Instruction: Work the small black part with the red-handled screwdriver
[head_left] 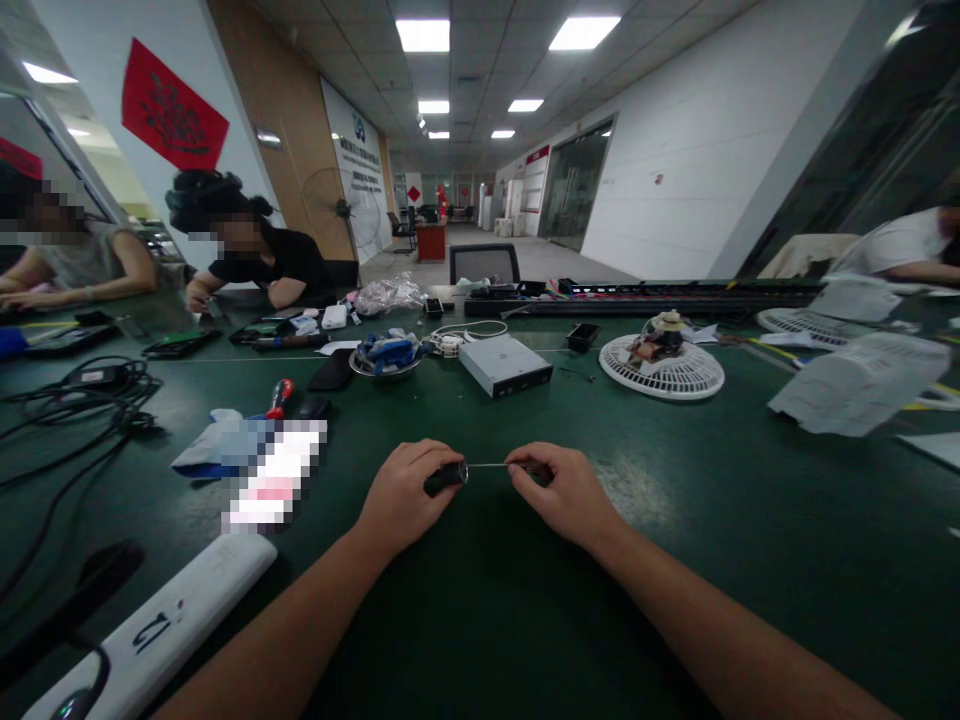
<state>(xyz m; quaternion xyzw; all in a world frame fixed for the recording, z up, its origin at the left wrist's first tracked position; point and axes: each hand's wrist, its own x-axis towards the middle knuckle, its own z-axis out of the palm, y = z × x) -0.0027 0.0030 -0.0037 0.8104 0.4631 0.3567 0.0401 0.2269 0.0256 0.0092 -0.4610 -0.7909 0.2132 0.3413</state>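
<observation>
My left hand (411, 485) is closed around a short black cylinder (453, 473) with a shiny rim, its end facing right. The fingers hide the rest of it, and its kind does not show. Between the fingertips of my right hand (553, 490) is a thin metal rod (487, 465). It lies level and reaches left to the cylinder's rim; whether it goes inside, I cannot tell. Both hands are just above the green tabletop (480, 590). Beyond them sits a silver optical disc drive (508, 364).
A white fan grille (661, 372) with a motor stands back right. At left are a white power strip (157, 630), a blue-white glove (229, 442), a red screwdriver (280, 397) and black cables (82, 400). A metal bowl (386, 368) holds blue items. Several people sit around the table.
</observation>
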